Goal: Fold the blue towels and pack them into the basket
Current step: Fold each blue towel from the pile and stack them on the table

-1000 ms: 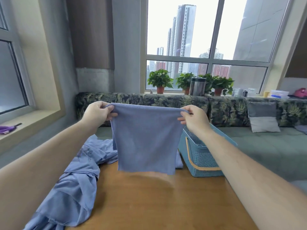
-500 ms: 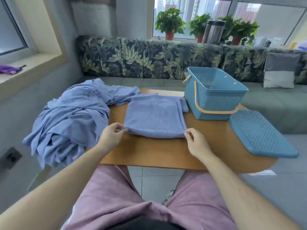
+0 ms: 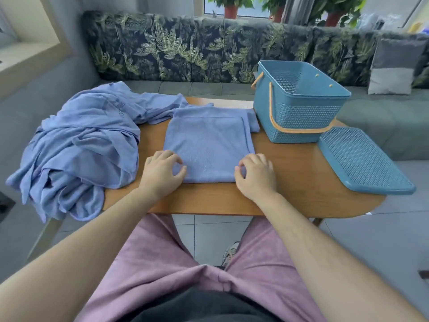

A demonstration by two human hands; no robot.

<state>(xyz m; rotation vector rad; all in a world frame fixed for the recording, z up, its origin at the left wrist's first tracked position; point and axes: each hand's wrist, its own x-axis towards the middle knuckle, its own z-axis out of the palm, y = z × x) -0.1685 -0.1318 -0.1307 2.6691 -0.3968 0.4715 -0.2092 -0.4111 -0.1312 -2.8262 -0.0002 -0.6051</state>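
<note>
**At the table's near edge: one towel folded flat, none visible in the basket**

Near the front rim of the table (image 3: 297, 180), both hands sit on the folded towel (image 3: 209, 142), which lies flat at mid-tabletop. The left hand (image 3: 162, 175) curls finger and thumb together on the towel's seven o'clock corner. The right hand (image 3: 255, 177) curls likewise on the five o'clock corner, seemingly pinching cloth.

The task looks barely begun. This towel probably needs another fold. The heap of blue cloth (image 3: 83, 140) at nine o'clock is unfolded and spills over the table's left edge. The basket (image 3: 299, 119) at two o'clock stands open, with no towel visible inside.

Its lid (image 3: 362, 159) lies at three o'clock, reaching past the table's rim. Bare wood between towel and basket leaves the way open.
</note>
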